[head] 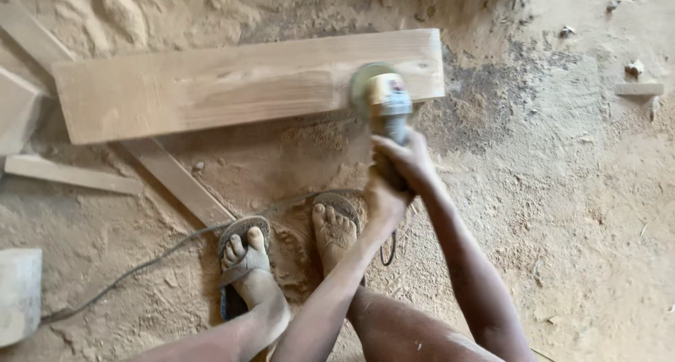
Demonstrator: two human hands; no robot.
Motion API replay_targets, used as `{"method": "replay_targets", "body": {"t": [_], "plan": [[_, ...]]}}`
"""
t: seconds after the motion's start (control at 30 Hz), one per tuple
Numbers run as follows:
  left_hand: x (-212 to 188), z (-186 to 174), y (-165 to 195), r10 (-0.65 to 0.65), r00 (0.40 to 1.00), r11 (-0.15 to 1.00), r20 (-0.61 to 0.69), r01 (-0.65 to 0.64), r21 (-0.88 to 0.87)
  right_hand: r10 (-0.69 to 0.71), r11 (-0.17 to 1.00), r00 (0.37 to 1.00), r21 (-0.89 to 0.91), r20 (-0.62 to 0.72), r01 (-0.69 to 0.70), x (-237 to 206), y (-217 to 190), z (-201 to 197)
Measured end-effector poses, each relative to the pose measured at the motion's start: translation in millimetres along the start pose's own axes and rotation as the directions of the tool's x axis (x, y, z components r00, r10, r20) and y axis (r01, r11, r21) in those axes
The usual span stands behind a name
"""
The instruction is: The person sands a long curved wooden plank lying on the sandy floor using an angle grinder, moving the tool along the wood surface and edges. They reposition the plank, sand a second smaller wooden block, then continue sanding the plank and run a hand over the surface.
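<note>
Tool: we see an angle grinder, its disc blurred, resting on the near edge of the plank toward its right end.
Left hand: wrapped shut around the rear of the grinder's body.
Right hand: closed over the body just ahead of it — both grips firm.
Handling: we judge the grinder stiff, fairly heavy and prone to kick; best held two-handed on the body.
Plank: rigid, broad, lying on the sawdust floor.
Cord: trails left past the sandalled feet — we would keep it behind.

Matt bare wood plank, dusty plastic grinder
</note>
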State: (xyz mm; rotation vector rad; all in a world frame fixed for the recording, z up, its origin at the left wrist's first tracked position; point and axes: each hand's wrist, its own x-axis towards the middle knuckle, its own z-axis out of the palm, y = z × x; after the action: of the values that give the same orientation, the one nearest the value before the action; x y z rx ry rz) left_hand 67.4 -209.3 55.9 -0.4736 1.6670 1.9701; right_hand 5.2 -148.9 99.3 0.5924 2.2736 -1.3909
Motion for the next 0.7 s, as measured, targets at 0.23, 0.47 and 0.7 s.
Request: {"method": "replay_targets", "body": {"t": [0.23,0.47,0.7], "plan": [[7.2,-102.5,-18.5,-0.018,0.984,0.995,-0.178,0.035,0.093,0.020,1.000,0.961,0.001,0.276,-0.021,2.9,-46.4,87.8],[32.7,-125.2,11.2,-0.015,0.970,0.998,-0.241,0.029,0.053,-0.273,0.962,0.934,0.048,0.231,0.269,30.4,-73.8,101.4],[64.3,-27.7,55.1,-0.092,0.996,0.956,-0.009,0.091,0.279,-0.074,0.994,0.997,0.083,0.011,0.073,53.8,-59.8,-1.2]]}}
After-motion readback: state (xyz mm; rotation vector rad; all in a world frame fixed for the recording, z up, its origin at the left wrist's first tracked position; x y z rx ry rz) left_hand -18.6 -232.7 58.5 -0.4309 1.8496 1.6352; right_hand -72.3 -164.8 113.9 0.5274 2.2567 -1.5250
